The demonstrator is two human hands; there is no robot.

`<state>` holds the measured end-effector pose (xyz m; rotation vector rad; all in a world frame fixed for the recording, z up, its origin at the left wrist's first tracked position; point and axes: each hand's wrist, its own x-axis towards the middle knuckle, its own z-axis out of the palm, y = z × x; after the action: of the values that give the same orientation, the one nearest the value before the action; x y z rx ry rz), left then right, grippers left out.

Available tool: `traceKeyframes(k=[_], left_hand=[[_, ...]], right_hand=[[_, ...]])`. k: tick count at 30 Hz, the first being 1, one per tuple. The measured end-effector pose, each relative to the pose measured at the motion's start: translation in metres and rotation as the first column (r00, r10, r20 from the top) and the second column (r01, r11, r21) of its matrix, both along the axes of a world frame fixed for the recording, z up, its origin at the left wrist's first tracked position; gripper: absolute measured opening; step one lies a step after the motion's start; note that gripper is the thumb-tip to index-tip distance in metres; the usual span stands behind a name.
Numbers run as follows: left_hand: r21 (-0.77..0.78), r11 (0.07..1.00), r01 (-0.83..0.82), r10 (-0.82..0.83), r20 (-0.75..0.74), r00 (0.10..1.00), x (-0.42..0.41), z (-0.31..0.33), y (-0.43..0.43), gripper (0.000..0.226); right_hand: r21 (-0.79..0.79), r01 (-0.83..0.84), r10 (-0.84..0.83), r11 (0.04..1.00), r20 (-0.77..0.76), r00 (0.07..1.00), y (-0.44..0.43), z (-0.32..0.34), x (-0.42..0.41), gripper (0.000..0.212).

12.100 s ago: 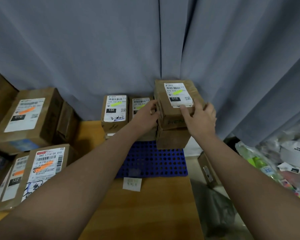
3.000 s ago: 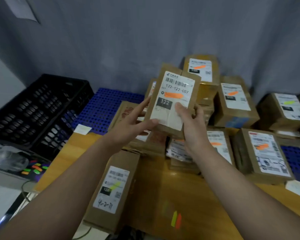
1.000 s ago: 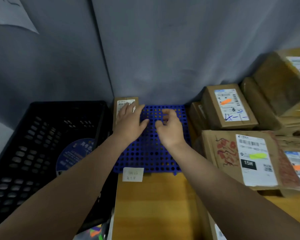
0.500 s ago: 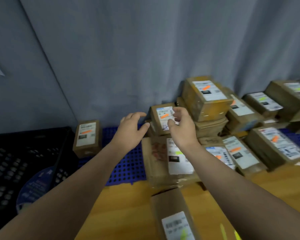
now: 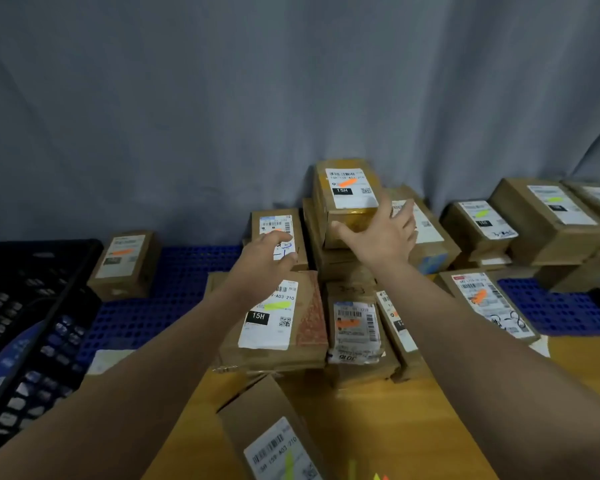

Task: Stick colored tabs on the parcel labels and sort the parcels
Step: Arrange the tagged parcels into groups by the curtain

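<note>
Brown parcels with white labels crowd the wooden table (image 5: 413, 427). My right hand (image 5: 383, 235) reaches with spread fingers to the front of the top parcel (image 5: 347, 188) of the middle stack; its label reads 15H and carries an orange tab. My left hand (image 5: 267, 252) lies over the label of a small orange-tabbed parcel (image 5: 276, 225) just left of that stack, fingers loosely bent. A single orange-tabbed parcel (image 5: 123, 261) stands on the left blue mat (image 5: 174, 296). Loose coloured tabs (image 5: 368, 474) show at the bottom edge.
A black crate (image 5: 21, 323) fills the left. A flat yellow-tabbed 15H parcel (image 5: 274, 320) lies below my left hand, and another yellow-tabbed parcel (image 5: 278, 441) is near me. Yellow-tabbed parcels (image 5: 548, 213) stack at the right, behind a second blue mat (image 5: 561, 310). A grey curtain hangs behind.
My right hand has left the small orange-tabbed parcel and moved right and up to the top 15H parcel. My left hand has moved right onto the small parcel.
</note>
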<state>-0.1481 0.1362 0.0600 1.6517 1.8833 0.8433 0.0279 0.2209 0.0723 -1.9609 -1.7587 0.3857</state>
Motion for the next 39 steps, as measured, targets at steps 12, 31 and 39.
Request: traceKeyframes(k=[12, 31, 39], left_hand=[[-0.045, 0.991, -0.128, 0.132, 0.093, 0.987, -0.009, 0.001, 0.007, 0.037], [-0.067, 0.982, -0.178, 0.178, -0.017, 0.984, -0.157, -0.03, -0.06, 0.041], [-0.145, 0.974, -0.171, 0.166, -0.046, 0.985, -0.259, -0.059, -0.061, 0.04]], right_hand=[[-0.077, -0.035, 0.028, 0.996, -0.084, 0.996, 0.033, 0.004, -0.018, 0.089], [0.019, -0.206, 0.183, 0.978, -0.536, 0.824, -0.059, 0.002, -0.175, 0.087], [-0.013, -0.221, 0.194, 0.975, -0.43, 0.882, -0.08, -0.034, -0.266, 0.093]])
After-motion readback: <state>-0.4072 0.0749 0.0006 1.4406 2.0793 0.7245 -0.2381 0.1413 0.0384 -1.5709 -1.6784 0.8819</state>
